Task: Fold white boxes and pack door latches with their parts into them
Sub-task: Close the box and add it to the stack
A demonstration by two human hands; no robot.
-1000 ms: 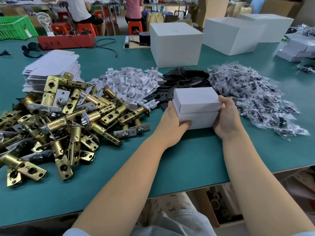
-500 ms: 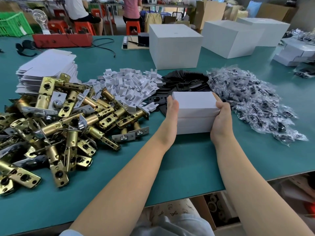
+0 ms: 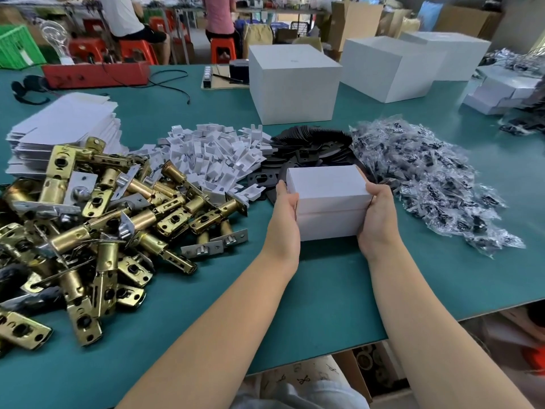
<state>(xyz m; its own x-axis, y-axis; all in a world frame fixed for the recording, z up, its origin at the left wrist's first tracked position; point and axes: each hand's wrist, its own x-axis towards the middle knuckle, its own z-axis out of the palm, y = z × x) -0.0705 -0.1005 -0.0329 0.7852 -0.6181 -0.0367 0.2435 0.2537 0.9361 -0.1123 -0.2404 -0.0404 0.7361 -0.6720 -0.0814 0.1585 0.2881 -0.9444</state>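
A: Where is the white box (image 3: 327, 199)?

B: On the green worktop (image 3: 324, 290), closed, clasped at its ends between the left hand (image 3: 287, 214) and right hand (image 3: 377, 214).

A: How will it handle?

B: Probably thin card, easily dented, weighted if a latch is inside. Hold the end walls; support underneath.

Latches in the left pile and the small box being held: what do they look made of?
Latches: metal, apparently brass-plated bodies with silvery faceplates; they shine and reflect light. Box, gripped between both hands: matte white card, probably paperboard, judging by its crisp folded edges and lid seam.
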